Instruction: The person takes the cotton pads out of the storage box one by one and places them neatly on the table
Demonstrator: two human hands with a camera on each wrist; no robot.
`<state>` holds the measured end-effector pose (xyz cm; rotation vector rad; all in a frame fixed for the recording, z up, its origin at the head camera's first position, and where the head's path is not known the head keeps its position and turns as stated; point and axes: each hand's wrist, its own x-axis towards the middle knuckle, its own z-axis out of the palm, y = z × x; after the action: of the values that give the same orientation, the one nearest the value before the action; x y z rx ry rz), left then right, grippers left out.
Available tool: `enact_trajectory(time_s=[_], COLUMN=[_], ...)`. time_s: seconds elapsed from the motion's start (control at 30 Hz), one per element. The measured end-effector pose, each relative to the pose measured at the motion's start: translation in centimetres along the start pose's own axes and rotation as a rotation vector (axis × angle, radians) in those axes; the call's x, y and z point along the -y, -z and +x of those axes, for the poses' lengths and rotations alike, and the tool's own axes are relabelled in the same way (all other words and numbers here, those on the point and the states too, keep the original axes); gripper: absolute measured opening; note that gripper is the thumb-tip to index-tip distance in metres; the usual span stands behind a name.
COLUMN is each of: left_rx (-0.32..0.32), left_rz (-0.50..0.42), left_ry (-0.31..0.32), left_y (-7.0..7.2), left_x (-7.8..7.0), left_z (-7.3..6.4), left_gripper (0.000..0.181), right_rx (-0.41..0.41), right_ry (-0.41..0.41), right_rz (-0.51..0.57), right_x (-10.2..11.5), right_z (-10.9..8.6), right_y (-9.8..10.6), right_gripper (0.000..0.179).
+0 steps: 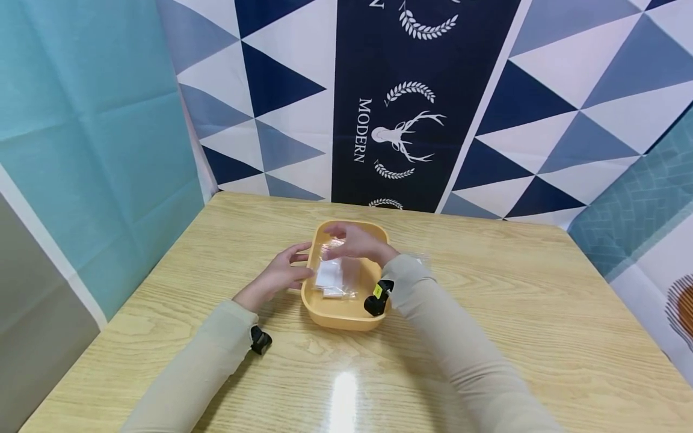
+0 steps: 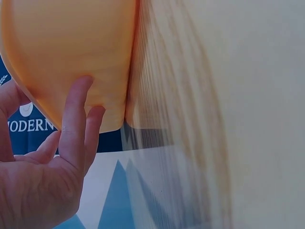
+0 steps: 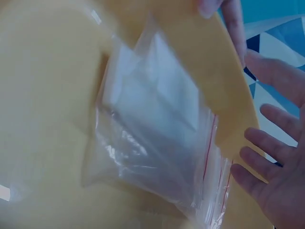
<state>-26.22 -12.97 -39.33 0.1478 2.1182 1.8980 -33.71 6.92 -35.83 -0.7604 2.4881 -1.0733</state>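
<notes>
A yellow-orange plastic tub (image 1: 346,322) stands on the table. Inside it lie clear zip bags (image 1: 343,279) with white, flat contents; red seal lines show along their edge in the right wrist view. My left hand (image 1: 278,273) is at the tub's left side, fingers (image 2: 76,109) spread against or very near the outer wall. Over the tub's far part hovers my right hand (image 1: 357,242). Its fingers (image 3: 269,143) are spread beside the bags, apart from them and holding nothing.
Partly behind the right forearm, a clear plastic piece (image 1: 419,258) lies on the wooden table (image 1: 514,288) to the tub's right. A patterned cloth (image 1: 292,90) hangs behind the table. A round brown object (image 1: 684,307) shows at the right edge.
</notes>
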Motion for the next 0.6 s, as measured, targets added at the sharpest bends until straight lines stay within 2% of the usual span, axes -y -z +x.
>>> enact_trajectory(time_s=[0.2,0.33,0.5,0.6], left_rx=[0.009,0.011,0.024,0.031], left_rz=[0.016,0.028,0.025,0.026], left_ry=[-0.014,-0.011,0.001,0.006], left_y=[0.0,0.0,0.0,-0.2], left_x=[0.1,0.1,-0.2,-1.0], left_z=[0.0,0.0,-0.1,-0.7], left_gripper=[0.068,0.068,0.07,0.069], right_rx=[0.153,0.234,0.327,0.378], right_ry=[0.03,-0.006,-0.035,-0.051], right_rz=[-0.088,-0.129,-0.132,-0.105], right_x=[-0.4,-0.9,-1.5,-1.6], right_z=[0.1,0.1,0.1,0.0], right_y=[-0.4,-0.6,-0.6,-0.6], right_gripper=[0.078,0.082,0.087,0.091])
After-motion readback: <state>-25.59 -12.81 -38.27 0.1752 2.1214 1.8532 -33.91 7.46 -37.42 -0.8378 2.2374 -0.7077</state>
